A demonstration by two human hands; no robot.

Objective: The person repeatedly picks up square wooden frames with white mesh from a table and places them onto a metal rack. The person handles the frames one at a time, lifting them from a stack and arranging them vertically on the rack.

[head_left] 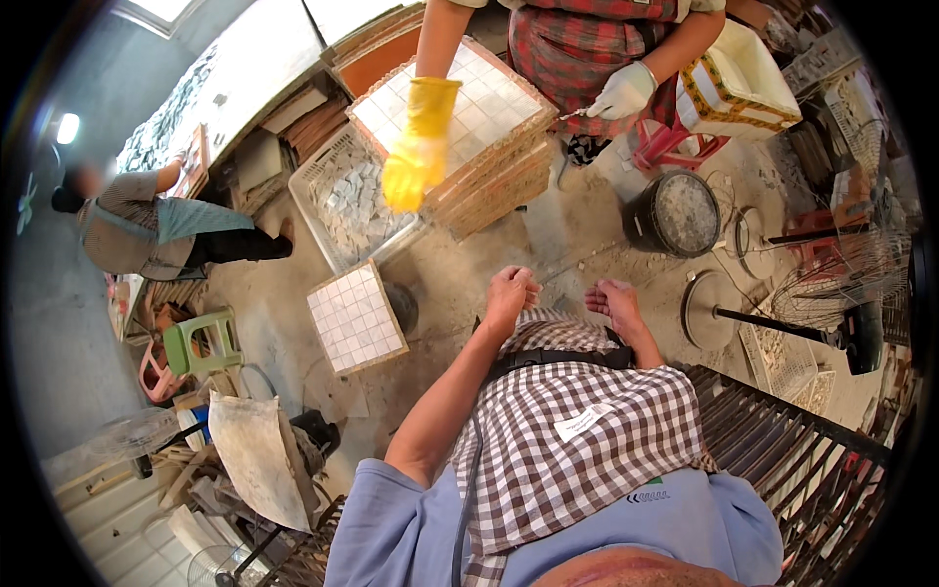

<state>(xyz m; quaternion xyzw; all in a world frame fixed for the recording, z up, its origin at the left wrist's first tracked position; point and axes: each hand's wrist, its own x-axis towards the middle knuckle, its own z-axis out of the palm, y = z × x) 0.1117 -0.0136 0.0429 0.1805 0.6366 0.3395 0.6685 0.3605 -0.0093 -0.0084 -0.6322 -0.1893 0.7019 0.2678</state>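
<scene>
Apron (577,430) behind left hand (513,296): brown-white check; shirt (401,519): blue. Ahead-left: yellow glove (421,152). Left: tile board (354,318) white, stool (177,350) green. Ahead-right of right hand (616,301): bucket (644,220) black.

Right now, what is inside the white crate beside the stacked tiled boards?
The white crate holds a heap of loose greyish tile pieces. What lies beneath the heap cannot be seen, and a co-worker's yellow-gloved hand blocks part of the crate's right side.

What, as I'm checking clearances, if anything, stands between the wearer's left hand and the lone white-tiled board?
Nothing visible blocks the straight line from the left hand to the lone white-tiled board. A dark round object shows at its right edge, apparently lower. The co-worker's yellow glove is off that line.
</scene>
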